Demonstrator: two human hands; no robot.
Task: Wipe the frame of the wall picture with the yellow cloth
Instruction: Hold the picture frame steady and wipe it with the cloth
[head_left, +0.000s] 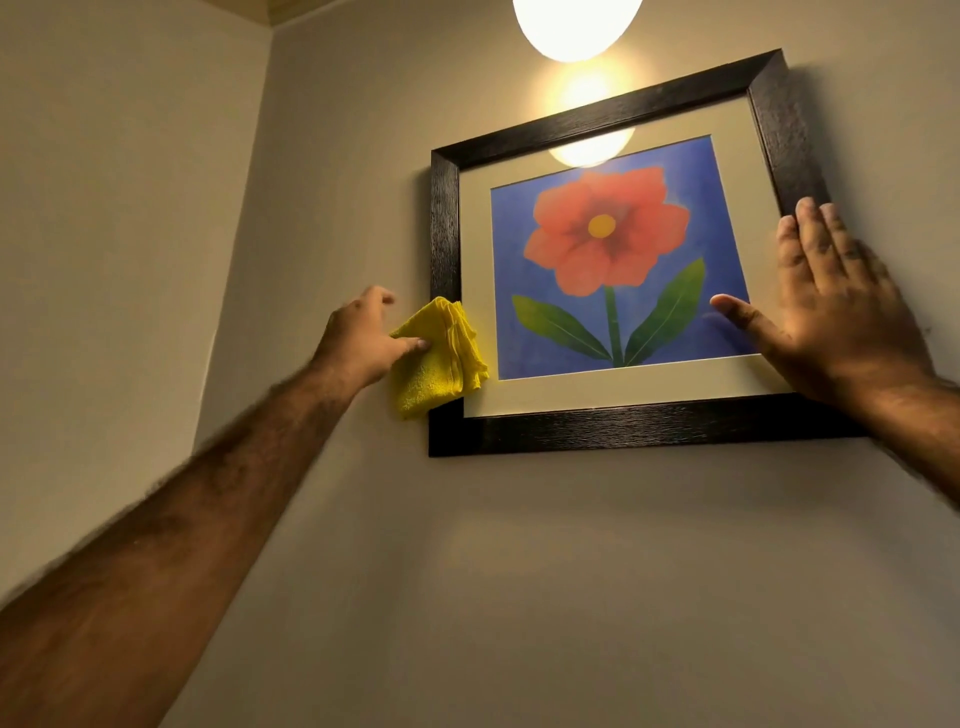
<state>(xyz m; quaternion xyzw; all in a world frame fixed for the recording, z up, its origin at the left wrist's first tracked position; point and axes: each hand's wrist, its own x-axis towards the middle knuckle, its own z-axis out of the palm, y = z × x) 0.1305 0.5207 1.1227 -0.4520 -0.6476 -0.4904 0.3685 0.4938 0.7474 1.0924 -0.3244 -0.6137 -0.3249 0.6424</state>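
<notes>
A picture of a red flower on blue hangs on the wall in a dark wooden frame (623, 428). My left hand (363, 340) grips a folded yellow cloth (434, 364) and presses it against the lower part of the frame's left side. My right hand (836, 306) lies flat with fingers spread over the lower right corner of the frame, thumb resting on the glass. The cloth hides a stretch of the left rail, and my right hand covers the lower right corner.
A glowing round lamp (576, 26) hangs above the picture and reflects in the glass. The beige wall (519, 597) meets another wall at a corner (234, 260) to the left of the frame.
</notes>
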